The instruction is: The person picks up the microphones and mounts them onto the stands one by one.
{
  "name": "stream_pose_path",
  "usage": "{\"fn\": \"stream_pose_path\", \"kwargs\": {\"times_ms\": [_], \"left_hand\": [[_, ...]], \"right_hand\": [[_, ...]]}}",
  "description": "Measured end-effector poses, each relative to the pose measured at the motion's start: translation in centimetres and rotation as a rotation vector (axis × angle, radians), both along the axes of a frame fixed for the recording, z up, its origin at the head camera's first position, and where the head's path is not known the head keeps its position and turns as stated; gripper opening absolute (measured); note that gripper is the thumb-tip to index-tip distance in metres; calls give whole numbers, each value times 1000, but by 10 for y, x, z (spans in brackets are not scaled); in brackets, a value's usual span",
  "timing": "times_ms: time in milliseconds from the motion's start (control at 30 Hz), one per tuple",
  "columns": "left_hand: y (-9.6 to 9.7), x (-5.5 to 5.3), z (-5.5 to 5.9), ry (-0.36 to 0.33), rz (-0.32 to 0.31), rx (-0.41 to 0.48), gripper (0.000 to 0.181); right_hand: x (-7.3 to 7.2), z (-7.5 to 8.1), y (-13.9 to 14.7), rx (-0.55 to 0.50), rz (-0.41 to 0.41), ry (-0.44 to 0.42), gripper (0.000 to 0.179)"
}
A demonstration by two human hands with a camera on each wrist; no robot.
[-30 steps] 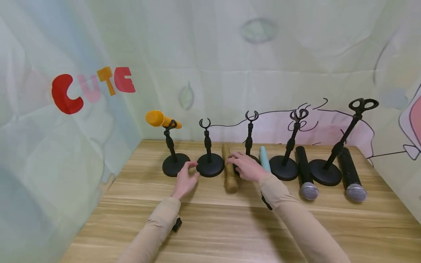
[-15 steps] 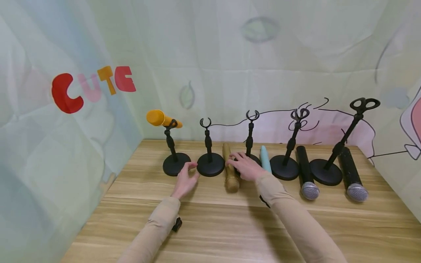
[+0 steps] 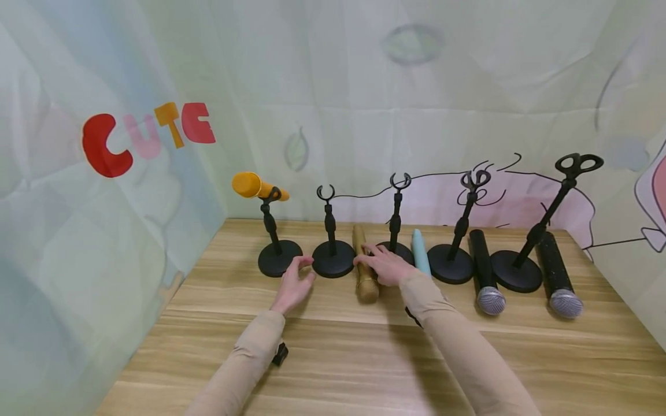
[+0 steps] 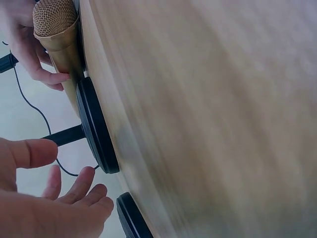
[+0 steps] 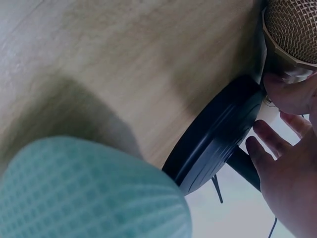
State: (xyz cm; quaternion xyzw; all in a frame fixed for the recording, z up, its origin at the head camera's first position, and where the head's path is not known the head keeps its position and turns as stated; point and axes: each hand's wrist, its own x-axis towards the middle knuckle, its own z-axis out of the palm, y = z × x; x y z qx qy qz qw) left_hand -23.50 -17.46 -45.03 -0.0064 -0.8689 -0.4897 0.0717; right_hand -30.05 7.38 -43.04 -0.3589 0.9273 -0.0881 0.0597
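Note:
A gold microphone (image 3: 367,289) lies on the wooden table, its mesh head toward me. My right hand (image 3: 390,267) reaches over its handle from the right. In the left wrist view a fingertip (image 4: 58,78) overlaps the handle's near side, while in the right wrist view the thumb (image 5: 288,95) is right at the microphone below its mesh head. My left hand (image 3: 295,286) holds nothing, thumb and fingers apart, close to the round base of a black microphone stand (image 3: 333,267). That stand's clip holds no microphone. Another black stand (image 3: 395,219) rises just behind my right hand.
An orange microphone (image 3: 255,186) sits in the leftmost stand's clip. A teal microphone (image 3: 420,252) lies right of my right hand, partly hidden by it. Two black microphones (image 3: 484,266) lie between and beside the two right-hand stands (image 3: 450,264). A printed cloth backdrop hangs behind the table.
My right hand has shifted slightly left over the gold microphone, its fingertips now at the handle's left edge. My left hand and the microphones have hardly moved.

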Motion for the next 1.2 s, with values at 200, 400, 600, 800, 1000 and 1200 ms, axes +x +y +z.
{"fn": "stream_pose_path", "kwargs": {"times_ms": [200, 400, 600, 800, 1000, 1200], "left_hand": [[-1, 0, 0, -12, -17, -2, 33], [-1, 0, 0, -37, -40, -3, 31], [0, 1, -1, -43, -55, -1, 31], [1, 2, -1, -54, -65, 20, 31], [3, 3, -1, -51, -67, 31, 31], [3, 2, -1, -40, -65, 43, 31]], "right_hand": [[0, -1, -1, -6, -14, -28, 61], [-1, -2, -3, -14, -1, -36, 62], [-2, -6, -2, -17, 37, -10, 60], [-3, -10, 0, -45, 59, -3, 59], [-1, -12, 1, -101, 53, -21, 60], [4, -10, 4, -202, 45, -53, 62]]}}
